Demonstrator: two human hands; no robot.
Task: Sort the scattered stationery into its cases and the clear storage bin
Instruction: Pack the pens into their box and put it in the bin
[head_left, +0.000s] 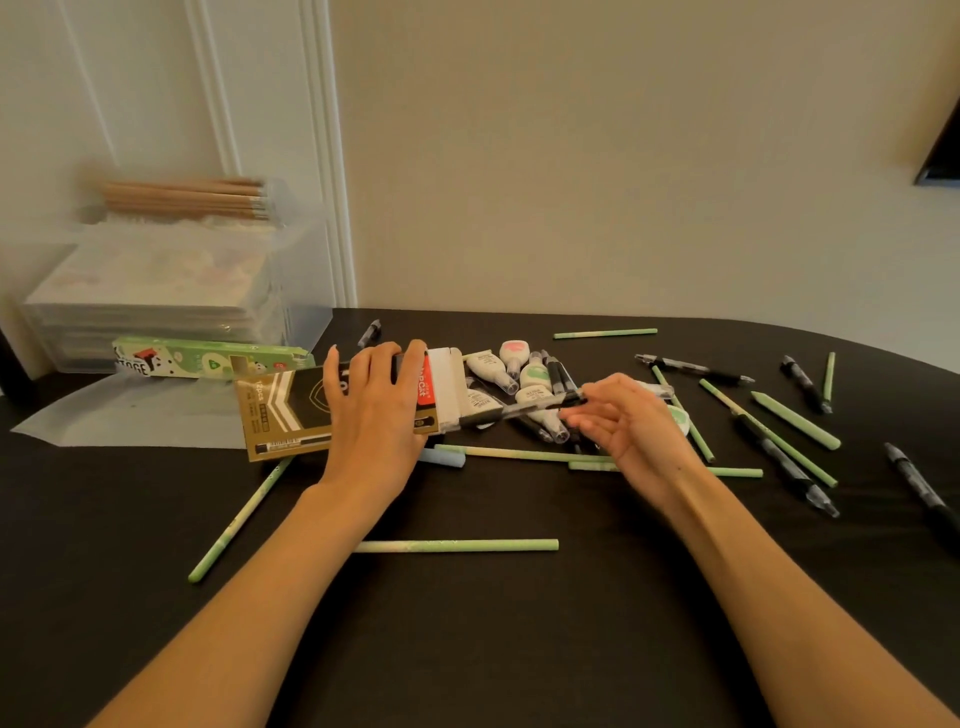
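My left hand (376, 410) grips a gold and black pen box (283, 410) that lies on the black table (467, 623), its open white end facing right. My right hand (626, 423) pinches a black pen (524, 409) whose far end sits at the mouth of the box. A green pencil case (208, 358) lies behind the box. At the back left stands the clear storage bin (171, 291) with wooden pencils (182, 197) on top. Several green pencils (457, 545) and black pens (696, 368) lie scattered around.
A cluster of white correction-fluid bottles (491, 369) lies just beyond my right hand. A clear plastic sheet (135, 415) lies flat in front of the bin. A blue eraser-like piece (444, 458) sits under my left hand. The wall rises right behind the table.
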